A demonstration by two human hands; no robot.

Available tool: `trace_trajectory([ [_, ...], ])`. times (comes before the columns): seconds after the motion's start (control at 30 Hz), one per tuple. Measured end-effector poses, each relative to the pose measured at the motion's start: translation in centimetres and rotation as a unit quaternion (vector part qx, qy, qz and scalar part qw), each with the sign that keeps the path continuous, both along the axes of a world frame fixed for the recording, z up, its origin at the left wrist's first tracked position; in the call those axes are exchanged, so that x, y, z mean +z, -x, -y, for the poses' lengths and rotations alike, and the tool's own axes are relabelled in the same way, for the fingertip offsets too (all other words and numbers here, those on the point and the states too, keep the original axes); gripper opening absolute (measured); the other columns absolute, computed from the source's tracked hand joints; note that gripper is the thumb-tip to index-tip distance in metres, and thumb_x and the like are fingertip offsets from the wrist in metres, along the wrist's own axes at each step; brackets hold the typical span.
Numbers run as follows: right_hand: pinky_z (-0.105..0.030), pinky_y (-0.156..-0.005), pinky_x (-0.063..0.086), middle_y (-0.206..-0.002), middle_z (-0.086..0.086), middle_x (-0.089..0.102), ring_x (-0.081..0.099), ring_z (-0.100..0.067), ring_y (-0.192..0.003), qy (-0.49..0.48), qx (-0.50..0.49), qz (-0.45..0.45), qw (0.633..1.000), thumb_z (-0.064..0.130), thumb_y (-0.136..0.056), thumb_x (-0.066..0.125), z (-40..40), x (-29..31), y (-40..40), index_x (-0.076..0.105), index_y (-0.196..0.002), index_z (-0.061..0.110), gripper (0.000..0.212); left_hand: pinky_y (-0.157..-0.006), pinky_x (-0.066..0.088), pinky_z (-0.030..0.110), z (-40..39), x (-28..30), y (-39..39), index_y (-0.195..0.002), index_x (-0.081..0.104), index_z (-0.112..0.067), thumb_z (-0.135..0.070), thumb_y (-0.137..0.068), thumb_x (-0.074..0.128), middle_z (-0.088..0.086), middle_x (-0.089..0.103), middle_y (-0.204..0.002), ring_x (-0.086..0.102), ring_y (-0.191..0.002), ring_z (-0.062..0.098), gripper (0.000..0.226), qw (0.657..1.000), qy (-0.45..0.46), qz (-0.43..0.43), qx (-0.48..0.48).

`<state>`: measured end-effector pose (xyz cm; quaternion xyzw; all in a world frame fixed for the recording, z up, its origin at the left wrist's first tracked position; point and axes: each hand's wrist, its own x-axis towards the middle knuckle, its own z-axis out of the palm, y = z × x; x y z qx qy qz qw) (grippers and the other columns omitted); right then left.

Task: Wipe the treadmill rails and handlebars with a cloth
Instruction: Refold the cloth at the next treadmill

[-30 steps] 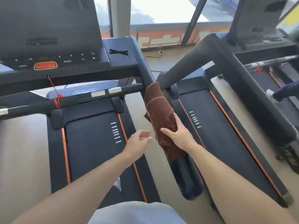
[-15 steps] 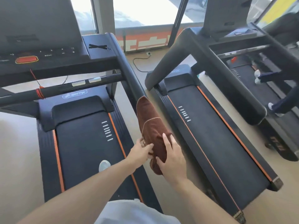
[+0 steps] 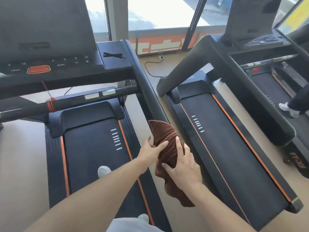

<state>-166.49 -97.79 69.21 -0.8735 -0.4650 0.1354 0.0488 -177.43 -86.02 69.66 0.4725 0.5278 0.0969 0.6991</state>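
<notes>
A brown cloth [image 3: 167, 139] is wrapped over the lower end of the black right handrail [image 3: 147, 91] of the treadmill I stand on. My right hand [image 3: 182, 166] presses on the cloth from the right side, fingers spread over it. My left hand [image 3: 152, 150] holds the cloth's left side with thumb and fingers. The cloth's tail hangs down below my right wrist. The rail's end is hidden under the cloth. A black crossbar handlebar [image 3: 80, 101] with a red cord runs across in front of me.
The console [image 3: 55, 64] with a red stop button sits at upper left. A second treadmill [image 3: 225, 139] stands close on the right, its left handrail [image 3: 250, 97] parallel to mine. Farther right, another person's leg and white shoe [image 3: 287, 108]. A cable lies on the floor ahead.
Both hands and the cloth slid down the right handrail toward its lower end. My left hand, free a second ago, came onto the cloth.
</notes>
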Motion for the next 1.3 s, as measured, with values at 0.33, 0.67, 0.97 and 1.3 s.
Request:
trace_trajectory([
  [0.33, -0.040, -0.106, 0.049, -0.132, 0.018, 0.060, 0.058, -0.006, -0.123, -0.195, -0.132, -0.212, 0.948, 0.060, -0.105, 0.037, -10.8, 1.1, -3.4, 0.053, -0.136, 0.046, 0.037, -0.107, 0.042, 0.031, -12.5, -2.5, 1.1, -0.147, 0.039, -0.026, -0.056, -0.066, 0.087, -0.003, 0.055, -0.145, 0.055, -0.124, 0.015, 0.098, 0.996, 0.053, 0.035, -0.059],
  [0.67, -0.032, -0.112, 0.041, -0.122, 0.013, 0.075, 0.066, -0.005, -0.118, 0.072, -0.216, -0.446, 0.866, 0.091, -0.078, 0.042, -16.0, 0.8, -9.2, 0.077, -0.121, 0.028, 0.084, -0.099, 0.053, 0.037, -16.7, -4.2, 1.6, -0.102, 0.073, -0.027, -0.048, -0.087, 0.071, -0.010, 0.074, -0.096, 0.067, -0.098, 0.011, 0.026, 0.963, 0.058, 0.000, -0.262],
  [0.97, -0.032, -0.088, 0.047, -0.094, 0.006, 0.075, 0.066, -0.014, -0.094, 0.014, -0.220, -0.436, 0.872, 0.048, -0.096, 0.069, -14.7, 1.0, -10.4, 0.078, -0.092, 0.013, 0.036, -0.091, 0.057, 0.042, -18.1, -0.6, 2.0, -0.090, 0.075, -0.027, -0.037, -0.088, 0.067, -0.005, 0.078, -0.090, 0.073, -0.093, 0.017, 0.013, 0.993, -0.083, 0.037, -0.069],
  [1.3, -0.029, -0.093, 0.055, -0.096, -0.012, 0.075, 0.068, -0.016, -0.090, -0.284, -0.129, -0.497, 0.810, 0.007, -0.090, 0.076, -11.1, 6.9, -8.9, 0.067, -0.091, 0.004, 0.009, -0.082, 0.059, 0.030, -13.7, 3.8, 1.8, -0.086, 0.077, -0.026, -0.036, -0.094, 0.069, -0.010, 0.078, -0.088, 0.073, -0.091, 0.012, 0.016, 0.984, -0.144, 0.006, 0.108],
])
